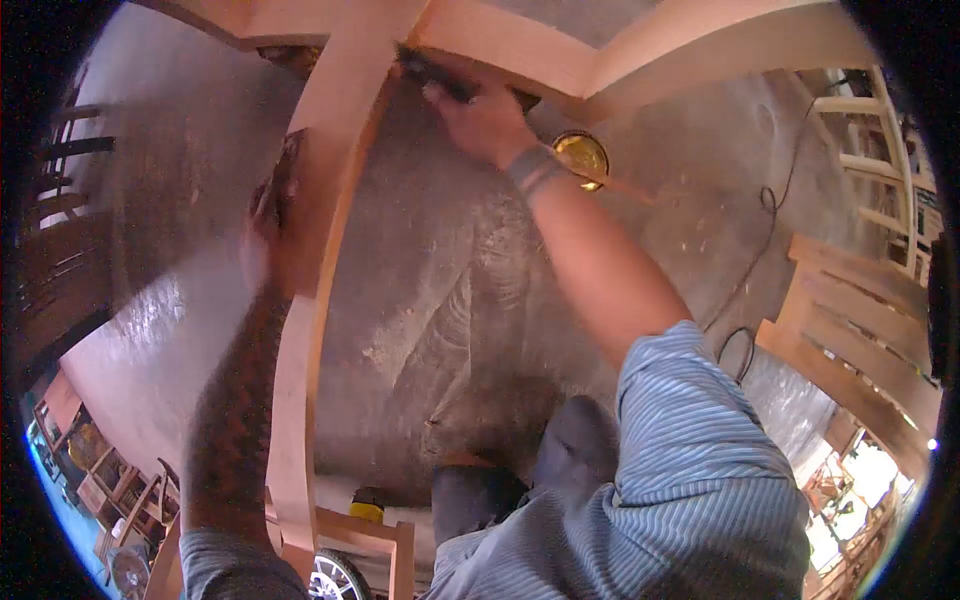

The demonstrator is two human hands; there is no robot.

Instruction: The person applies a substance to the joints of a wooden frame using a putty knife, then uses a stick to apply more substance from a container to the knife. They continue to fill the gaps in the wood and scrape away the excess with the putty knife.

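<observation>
A pale wooden frame (350,110) stands before me, its long upright running down toward my body. My left hand (265,225) is closed around the left side of this upright; its fingers look dark and partly blurred. Near the joint at the top, my right hand (485,125) is closed on a dark brush (440,75), whose tip touches or nearly touches the upright's right edge. Motion blur hides the brush's exact outline. A round container with yellow, shiny contents (582,158) sits on the floor just right of my right wrist.
Wooden slatted pieces (850,320) stand at the right, with a ladder-like frame (880,165) behind. A thin dark cable (770,230) runs along the grey floor (430,260). Dark furniture (60,270) lines the left. A wheel (335,578) shows at the bottom beside a low wooden frame (380,535).
</observation>
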